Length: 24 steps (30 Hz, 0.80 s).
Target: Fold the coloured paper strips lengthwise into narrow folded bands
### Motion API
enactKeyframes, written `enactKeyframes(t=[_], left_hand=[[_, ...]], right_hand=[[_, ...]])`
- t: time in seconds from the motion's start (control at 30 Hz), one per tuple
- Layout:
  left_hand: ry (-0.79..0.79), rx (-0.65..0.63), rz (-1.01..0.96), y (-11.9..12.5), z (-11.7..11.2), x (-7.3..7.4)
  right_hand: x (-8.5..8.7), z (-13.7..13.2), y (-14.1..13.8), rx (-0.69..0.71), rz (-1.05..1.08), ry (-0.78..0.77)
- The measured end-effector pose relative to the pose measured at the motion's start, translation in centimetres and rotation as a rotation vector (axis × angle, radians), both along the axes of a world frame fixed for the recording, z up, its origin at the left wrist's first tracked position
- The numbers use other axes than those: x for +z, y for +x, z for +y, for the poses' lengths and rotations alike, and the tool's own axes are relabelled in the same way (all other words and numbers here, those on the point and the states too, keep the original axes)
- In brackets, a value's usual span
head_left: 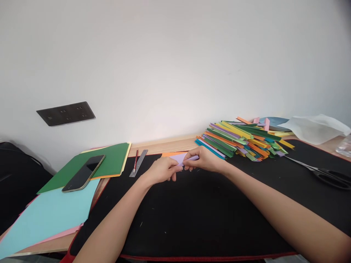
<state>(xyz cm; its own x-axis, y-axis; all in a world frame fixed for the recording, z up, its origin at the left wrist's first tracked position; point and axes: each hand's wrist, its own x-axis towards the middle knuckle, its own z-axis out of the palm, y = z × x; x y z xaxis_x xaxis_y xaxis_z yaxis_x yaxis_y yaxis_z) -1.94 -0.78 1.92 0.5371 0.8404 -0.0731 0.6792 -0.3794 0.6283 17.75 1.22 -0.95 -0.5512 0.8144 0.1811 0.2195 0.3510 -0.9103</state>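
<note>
Both hands meet over the far part of the black mat [208,208], pinching one piece of lilac paper [178,158]. My left hand [163,169] grips its near left side with thumb and fingers. At its right end, my right hand [202,158] pinches a part that looks folded or rolled over. Behind the hands, an orange sheet of paper [166,154] peeks out on the mat. The fingers hide much of the lilac paper.
Right of my hands lies a heap of folded coloured paper strips [238,138]. Scissors [326,174] lie far right, near a white plastic bag [315,128]. A ruler [138,163], a pencil [135,160], a phone [84,173] on green sheets [113,155] and light blue sheets [57,213] are left.
</note>
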Motion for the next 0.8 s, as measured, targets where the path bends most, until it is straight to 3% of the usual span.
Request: enactKeyframes(t=[0.13,0.3,0.47,0.63,0.8], left_hand=[[-0.169,-0.05,-0.103,0.4,0.0,-0.2],[-0.378,-0.077,-0.259,-0.2,0.4,0.0],[-0.392,-0.072,-0.32,-0.7,0.5,0.2],[-0.371,-0.048,-0.317,-0.5,0.3,0.3],[-0.376,-0.054,-0.311,0.0,0.0,0.2]], right_hand=[[0.8,-0.6,-0.4,0.042,-0.003,-0.004],[2.1,-0.4,0.5,-0.002,-0.018,-0.027],[2.7,0.6,2.8,-0.105,0.016,0.009],[1.6,1.7,3.5,-0.273,0.2,0.115],[0.1,0.9,0.6,-0.059,0.082,0.046]])
